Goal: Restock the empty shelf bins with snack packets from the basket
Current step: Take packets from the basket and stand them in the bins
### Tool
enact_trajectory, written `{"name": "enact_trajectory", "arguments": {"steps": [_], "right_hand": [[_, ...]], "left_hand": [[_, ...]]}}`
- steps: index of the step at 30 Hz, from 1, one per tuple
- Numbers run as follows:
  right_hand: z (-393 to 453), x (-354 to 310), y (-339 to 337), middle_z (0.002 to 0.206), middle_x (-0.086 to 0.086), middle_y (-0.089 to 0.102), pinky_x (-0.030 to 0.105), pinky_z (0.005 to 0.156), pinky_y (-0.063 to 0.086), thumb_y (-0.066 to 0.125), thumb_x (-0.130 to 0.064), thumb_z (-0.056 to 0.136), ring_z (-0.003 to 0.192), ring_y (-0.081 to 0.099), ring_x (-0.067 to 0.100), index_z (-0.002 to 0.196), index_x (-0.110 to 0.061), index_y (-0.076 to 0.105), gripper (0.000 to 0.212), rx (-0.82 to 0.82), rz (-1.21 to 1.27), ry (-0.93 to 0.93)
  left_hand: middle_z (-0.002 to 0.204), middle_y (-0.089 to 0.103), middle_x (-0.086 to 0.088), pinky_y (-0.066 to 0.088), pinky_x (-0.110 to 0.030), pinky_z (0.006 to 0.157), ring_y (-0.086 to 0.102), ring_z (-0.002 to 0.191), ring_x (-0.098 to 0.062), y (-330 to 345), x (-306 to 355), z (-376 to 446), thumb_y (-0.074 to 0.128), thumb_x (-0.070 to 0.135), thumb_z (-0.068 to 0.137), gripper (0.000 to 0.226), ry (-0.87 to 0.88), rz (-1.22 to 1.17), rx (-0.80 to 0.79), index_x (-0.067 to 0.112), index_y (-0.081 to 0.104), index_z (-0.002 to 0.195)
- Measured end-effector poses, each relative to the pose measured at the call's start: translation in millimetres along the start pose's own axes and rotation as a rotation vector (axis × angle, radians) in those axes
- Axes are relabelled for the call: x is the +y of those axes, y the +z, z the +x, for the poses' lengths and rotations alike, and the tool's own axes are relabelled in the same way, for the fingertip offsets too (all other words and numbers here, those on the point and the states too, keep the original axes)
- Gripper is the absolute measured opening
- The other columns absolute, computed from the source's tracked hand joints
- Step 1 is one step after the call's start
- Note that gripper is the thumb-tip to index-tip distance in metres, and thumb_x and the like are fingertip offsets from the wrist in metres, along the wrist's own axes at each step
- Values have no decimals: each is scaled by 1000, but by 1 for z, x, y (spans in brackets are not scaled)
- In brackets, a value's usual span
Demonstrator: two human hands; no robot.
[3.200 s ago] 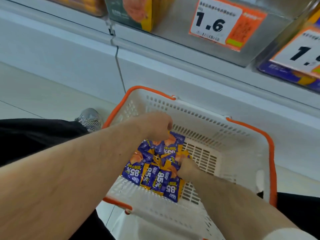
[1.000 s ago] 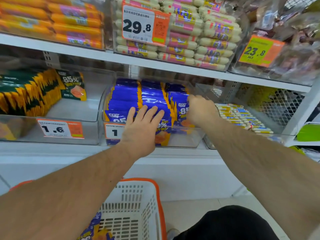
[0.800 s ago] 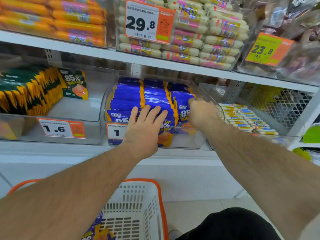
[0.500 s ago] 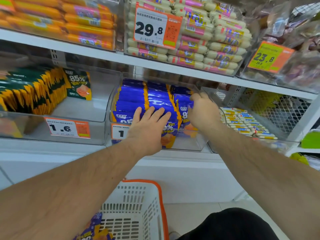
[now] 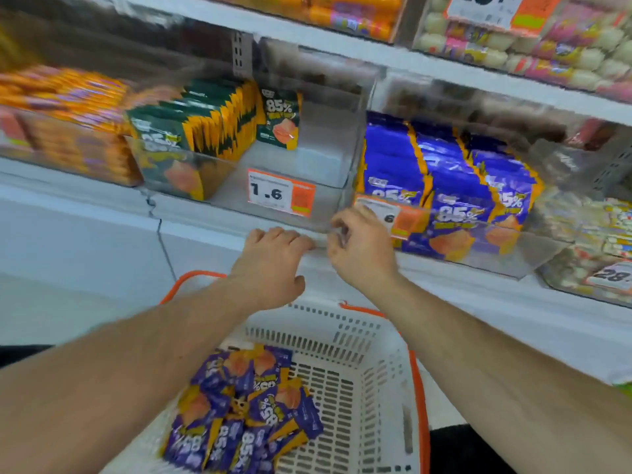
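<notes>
Both hands hang mid-frame before the shelf edge (image 5: pixel 444 278) holding nothing, my left hand (image 5: pixel 270 265) loosely curled, my right hand (image 5: pixel 362 248) half-curled, while blue packets (image 5: pixel 246 415) lie in the basket (image 5: pixel 386 378) at lower centre.

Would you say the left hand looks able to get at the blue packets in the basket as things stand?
Probably yes. The left hand holds nothing and hangs right above the open-topped basket; the blue packets lie uncovered below it, with nothing between.
</notes>
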State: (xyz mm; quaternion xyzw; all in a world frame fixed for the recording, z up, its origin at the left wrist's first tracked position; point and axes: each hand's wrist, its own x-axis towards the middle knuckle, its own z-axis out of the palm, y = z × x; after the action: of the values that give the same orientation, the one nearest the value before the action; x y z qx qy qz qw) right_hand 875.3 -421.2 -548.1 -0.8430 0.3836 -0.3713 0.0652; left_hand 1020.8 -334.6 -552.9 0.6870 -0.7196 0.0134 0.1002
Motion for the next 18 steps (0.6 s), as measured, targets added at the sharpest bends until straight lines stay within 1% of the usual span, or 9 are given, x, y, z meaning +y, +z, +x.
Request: {"name": "enact_trajectory", "arguments": {"steps": [4,6,8,9,11,13,15,16,18], "right_hand": [[-33,-12,74,120,9,56,38,91,46,59,-18,89,109,56,31,113,-11,63,25,-511,-84,172],[-51,-20,109,121,9,58,37,92,48,58,-22,91,110,56,29,116,-12,63,27,-765,-136,222],[-73,-31,139,94,9,61,33,70,49,57,-16,88,84,59,25,92,-12,63,9,-984,-94,296],[-85,-36,155,75,7,52,29,55,41,55,-11,87,65,51,21,76,-11,56,11,-1083,-62,353],[-114,-41,184,63,4,34,29,47,26,56,-8,88,52,31,18,67,-8,43,25,-1254,-25,441],[-140,-43,209,66,5,36,34,52,28,59,-12,93,56,33,18,76,-2,50,21,-1354,8,504],[-163,-45,232,74,5,46,34,57,34,63,-18,94,62,43,18,102,-9,54,15,-1408,71,622],[-172,-45,242,80,5,50,34,58,37,65,-21,93,66,47,19,115,-10,50,29,-1411,99,699],[-184,-49,258,95,8,54,36,63,40,68,-26,91,79,56,22,124,-8,46,44,-1392,135,789]], "left_hand": [[135,53,5,24,-40,102,49,123,-19,6,-55,-31,54,36,91,47,-123,46,-405,29,45,136],[138,52,6,28,-41,103,48,126,-18,11,-78,-42,53,37,92,46,-173,61,-534,29,45,136],[142,49,5,33,-38,103,46,129,-18,19,-95,-50,56,36,93,47,-201,24,-628,27,45,138],[143,48,4,35,-35,102,45,129,-19,23,-101,-53,58,36,93,49,-212,-4,-669,25,45,139],[144,47,1,38,-32,99,46,129,-20,33,-109,-55,60,35,93,53,-226,-75,-750,20,44,141],[141,49,-1,40,-31,98,49,125,-21,44,-113,-56,61,35,93,53,-227,-130,-818,17,46,140],[124,54,-5,43,-34,93,54,108,-23,56,-119,-59,62,35,92,37,-221,-157,-878,18,54,125],[113,54,-5,44,-36,88,52,97,-23,62,-122,-61,62,36,92,27,-220,-171,-900,18,54,111],[102,54,-5,45,-36,81,47,86,-22,71,-128,-65,62,36,91,26,-251,-199,-925,15,51,100]]}}
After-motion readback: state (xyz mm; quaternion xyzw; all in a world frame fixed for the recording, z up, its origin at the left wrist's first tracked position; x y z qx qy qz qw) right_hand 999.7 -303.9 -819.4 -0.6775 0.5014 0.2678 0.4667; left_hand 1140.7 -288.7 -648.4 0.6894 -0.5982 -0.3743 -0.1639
